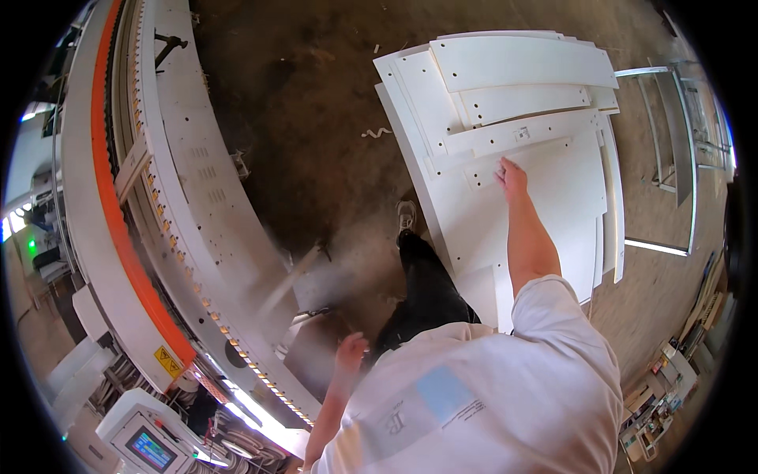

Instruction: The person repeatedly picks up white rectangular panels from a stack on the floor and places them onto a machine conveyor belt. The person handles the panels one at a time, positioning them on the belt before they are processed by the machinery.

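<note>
White drilled panels [537,193] lie in a loose stack on my right, with narrower strips [524,63] on top at the far end. My right hand [513,178] is over a large panel near a strip [545,133]. Its fingers are bent in loosely, and nothing shows in them. Whether it touches the panel I cannot tell. My left hand [350,350] hangs low by my left side, near the long white machine [237,276]. Its fingers look curled but are blurred; I see no object in it.
The machine runs down the left, with an orange band [106,150] and a control screen [150,449] at its near end. A metal frame [692,174] stands beyond the panels on the right. A curled scrap [376,133] lies on the brown floor [300,103].
</note>
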A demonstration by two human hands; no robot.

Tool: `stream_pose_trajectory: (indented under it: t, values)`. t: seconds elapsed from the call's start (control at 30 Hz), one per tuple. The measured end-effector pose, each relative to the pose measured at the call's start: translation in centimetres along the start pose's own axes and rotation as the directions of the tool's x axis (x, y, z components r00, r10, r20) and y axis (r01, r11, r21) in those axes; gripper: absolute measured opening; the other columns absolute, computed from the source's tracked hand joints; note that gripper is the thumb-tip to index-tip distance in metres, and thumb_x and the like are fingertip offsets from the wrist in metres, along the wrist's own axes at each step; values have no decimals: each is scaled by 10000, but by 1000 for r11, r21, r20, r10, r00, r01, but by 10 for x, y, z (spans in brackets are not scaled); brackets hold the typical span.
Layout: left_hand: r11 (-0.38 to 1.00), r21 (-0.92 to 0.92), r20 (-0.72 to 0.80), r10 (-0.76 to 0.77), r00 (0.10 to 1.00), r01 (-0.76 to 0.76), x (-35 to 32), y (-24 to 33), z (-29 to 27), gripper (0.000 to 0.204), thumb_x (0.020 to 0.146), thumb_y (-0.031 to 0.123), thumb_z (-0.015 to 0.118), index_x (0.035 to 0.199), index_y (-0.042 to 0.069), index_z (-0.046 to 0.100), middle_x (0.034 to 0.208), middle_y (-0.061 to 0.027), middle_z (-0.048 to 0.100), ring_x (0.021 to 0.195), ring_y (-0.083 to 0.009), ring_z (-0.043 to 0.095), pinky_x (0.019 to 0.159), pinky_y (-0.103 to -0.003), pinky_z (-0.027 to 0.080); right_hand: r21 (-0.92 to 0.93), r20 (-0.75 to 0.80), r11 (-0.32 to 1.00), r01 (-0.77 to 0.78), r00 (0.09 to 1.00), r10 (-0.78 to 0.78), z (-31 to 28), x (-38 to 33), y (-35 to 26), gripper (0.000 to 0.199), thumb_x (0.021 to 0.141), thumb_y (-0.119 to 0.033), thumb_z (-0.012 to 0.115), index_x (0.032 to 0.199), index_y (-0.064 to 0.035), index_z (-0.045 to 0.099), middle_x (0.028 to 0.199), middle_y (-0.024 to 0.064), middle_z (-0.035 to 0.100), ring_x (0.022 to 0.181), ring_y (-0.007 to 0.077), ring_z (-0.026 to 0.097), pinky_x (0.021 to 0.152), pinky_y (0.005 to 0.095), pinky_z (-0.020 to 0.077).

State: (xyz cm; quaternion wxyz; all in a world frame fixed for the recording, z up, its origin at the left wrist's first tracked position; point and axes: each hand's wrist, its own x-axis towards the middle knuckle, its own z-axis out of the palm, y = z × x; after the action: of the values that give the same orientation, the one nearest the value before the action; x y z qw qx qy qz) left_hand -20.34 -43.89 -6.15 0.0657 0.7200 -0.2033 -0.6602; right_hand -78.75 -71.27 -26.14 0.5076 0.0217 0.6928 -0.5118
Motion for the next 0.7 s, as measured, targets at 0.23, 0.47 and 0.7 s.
stream_pose_trajectory:
  t: [0.23,0.47,0.7]
  values:
    - [981,41,49,188,981,-190,15,-15,18,332,971,153,588,1263,-4,582,1044,-111,717,861,-154,685,706,-267,531,-158,103,987,-35,993,51,35,-33,-14,403,926,-299,700,1220,-41,600,1035,38,644,911,141,635,901,363,556]
    - [995,70,3,77,997,-77,6,-74,12,322,972,148,596,1253,-9,584,996,-101,718,849,-148,685,691,-272,534,174,121,931,-322,945,304,115,-47,4,717,931,-367,683,1465,-6,369,1323,107,588,1258,254,560,1111,446,401]
    - [991,132,-11,15,1000,-13,-22,-54,10,326,973,163,601,1241,-21,585,990,-88,714,852,-142,678,712,-284,539,528,121,825,-204,979,165,140,-45,24,450,906,-295,735,1287,-114,579,1069,6,642,906,158,584,954,395,464]
